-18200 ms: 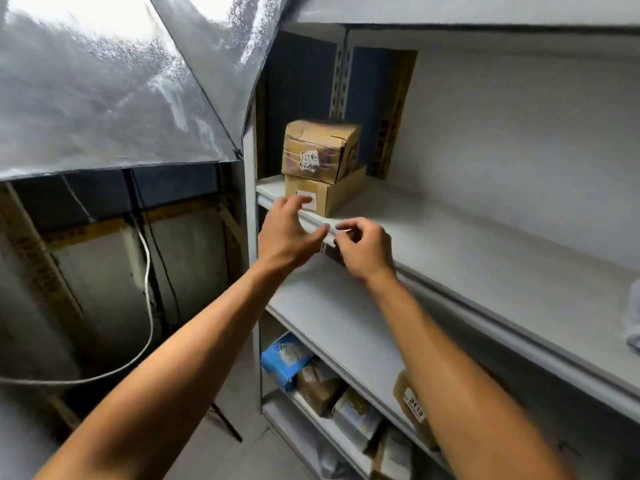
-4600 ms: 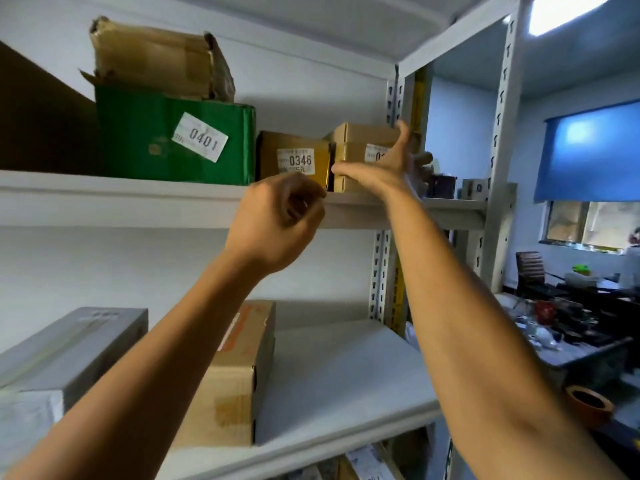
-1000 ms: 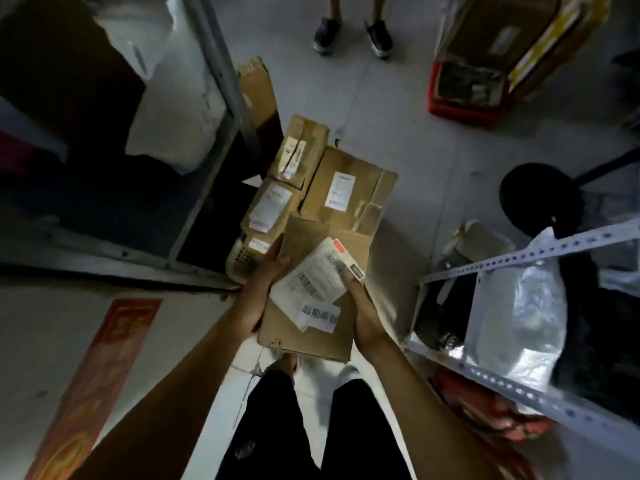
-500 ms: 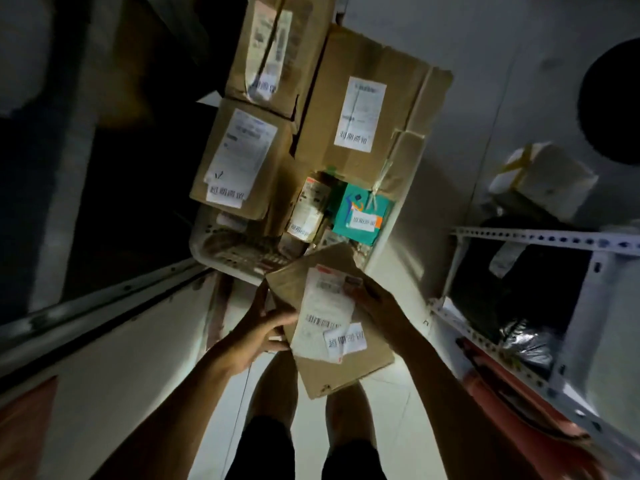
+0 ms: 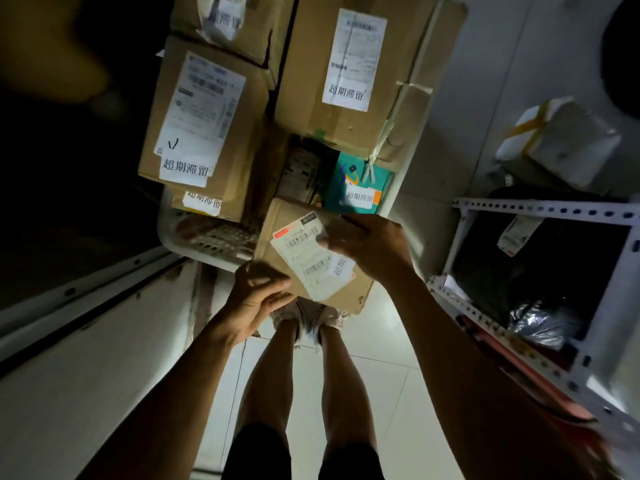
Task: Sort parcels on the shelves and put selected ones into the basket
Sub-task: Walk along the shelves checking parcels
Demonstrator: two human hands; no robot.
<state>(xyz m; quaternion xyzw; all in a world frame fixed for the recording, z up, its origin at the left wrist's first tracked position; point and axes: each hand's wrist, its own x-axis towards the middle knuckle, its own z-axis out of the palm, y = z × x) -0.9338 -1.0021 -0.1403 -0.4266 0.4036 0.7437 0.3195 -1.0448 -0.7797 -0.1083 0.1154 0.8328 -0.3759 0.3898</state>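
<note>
Over the white basket [image 5: 194, 242], at its 5 o'clock rim, left hand [image 5: 254, 301] and right hand [image 5: 372, 249] grip the labelled cardboard parcel [image 5: 277, 233] by opposite sides. Parcel judged stiff and light; glossy label likely slick, so bare cardboard edges suit best.

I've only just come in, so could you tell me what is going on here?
A person stands over a white basket already piled with labelled cardboard boxes and a small teal box. Both hands hold a flat brown parcel at the basket's near edge: the left hand grips its near corner, the right hand grips the far side across its label. It has not been let go.
</note>
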